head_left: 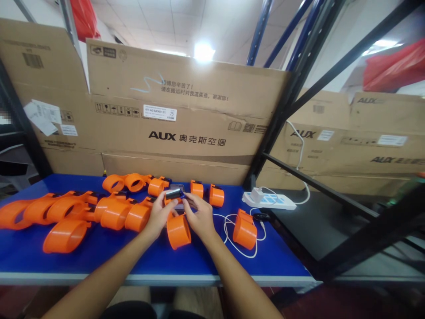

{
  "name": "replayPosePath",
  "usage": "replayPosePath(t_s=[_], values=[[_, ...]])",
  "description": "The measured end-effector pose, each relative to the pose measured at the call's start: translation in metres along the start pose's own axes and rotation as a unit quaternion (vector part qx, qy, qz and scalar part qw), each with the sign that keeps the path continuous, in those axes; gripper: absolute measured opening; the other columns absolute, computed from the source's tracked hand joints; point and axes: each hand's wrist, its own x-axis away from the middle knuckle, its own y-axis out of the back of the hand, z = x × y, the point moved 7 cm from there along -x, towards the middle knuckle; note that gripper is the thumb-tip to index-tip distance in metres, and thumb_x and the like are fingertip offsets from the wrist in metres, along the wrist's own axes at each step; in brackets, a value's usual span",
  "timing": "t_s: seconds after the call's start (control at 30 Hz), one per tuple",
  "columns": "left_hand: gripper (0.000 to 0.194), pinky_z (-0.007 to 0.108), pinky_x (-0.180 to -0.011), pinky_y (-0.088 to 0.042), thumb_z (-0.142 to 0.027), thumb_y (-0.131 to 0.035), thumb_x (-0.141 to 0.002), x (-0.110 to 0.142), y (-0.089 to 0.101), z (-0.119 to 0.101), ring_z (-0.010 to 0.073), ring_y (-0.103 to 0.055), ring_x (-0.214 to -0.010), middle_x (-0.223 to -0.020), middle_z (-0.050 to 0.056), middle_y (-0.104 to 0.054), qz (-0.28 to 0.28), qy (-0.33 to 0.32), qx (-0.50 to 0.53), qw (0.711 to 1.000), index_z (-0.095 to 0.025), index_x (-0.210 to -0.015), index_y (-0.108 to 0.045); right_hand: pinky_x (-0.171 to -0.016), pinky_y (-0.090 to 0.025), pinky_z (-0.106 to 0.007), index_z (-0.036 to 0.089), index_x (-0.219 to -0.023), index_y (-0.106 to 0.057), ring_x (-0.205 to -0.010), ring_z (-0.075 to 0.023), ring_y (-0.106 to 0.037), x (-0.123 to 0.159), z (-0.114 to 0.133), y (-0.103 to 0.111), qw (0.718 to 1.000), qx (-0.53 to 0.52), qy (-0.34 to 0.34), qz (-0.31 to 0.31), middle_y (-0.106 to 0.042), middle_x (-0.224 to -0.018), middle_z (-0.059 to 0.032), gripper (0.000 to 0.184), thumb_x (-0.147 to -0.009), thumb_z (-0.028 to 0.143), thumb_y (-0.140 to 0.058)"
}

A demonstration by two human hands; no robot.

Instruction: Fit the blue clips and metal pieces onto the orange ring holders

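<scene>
Above the blue table (133,261), my left hand (161,215) and my right hand (199,215) are both closed on one orange ring-shaped plastic device (179,232). Its wide ring hangs down between my hands, towards me. A small dark, shiny rectangular piece (174,193) sits at its upper end, between the fingertips of both hands. The fingers partly cover the join between that piece and the orange body. Behind my hands lies a dark flat object (179,206), mostly hidden.
Several similar orange devices (65,235) lie on the left, and two (217,195) stand behind my right hand. Another (245,230) rests at the right beside a looped white cable (244,254). A white power strip (269,200), a black rack post (270,128) and cardboard (189,155) border the table.
</scene>
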Motion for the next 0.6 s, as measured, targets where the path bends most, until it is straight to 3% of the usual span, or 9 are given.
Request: replayPosePath(t_s=[0.3,0.6], values=[[0.049,0.023,-0.049,-0.05,-0.042,-0.083,-0.072,-0.004,0.005,0.005,0.0113,-0.063,-0.049,-0.093,0.004,-0.071,0.009,-0.008,-0.059,0.998,-0.018,-0.112,-0.064,-0.071,-0.059,-0.03,0.023,-0.116,-0.076,-0.071,-0.0166,-0.068,-0.002,0.005,0.006,0.996,0.051,0.075,0.011,-0.075,-0.09,-0.006,0.025,-0.094,0.027,-0.064],[0.05,0.024,-0.052,-0.051,-0.041,-0.084,-0.072,-0.007,0.01,0.011,0.0119,-0.063,-0.049,-0.082,0.002,-0.071,-0.006,0.009,-0.028,1.0,-0.018,-0.112,-0.066,-0.075,-0.056,-0.029,0.025,-0.139,-0.064,-0.08,-0.0172,-0.069,0.001,-0.002,0.0,0.99,0.054,0.119,0.06,-0.072,-0.093,-0.0064,0.041,-0.099,0.02,-0.054]])
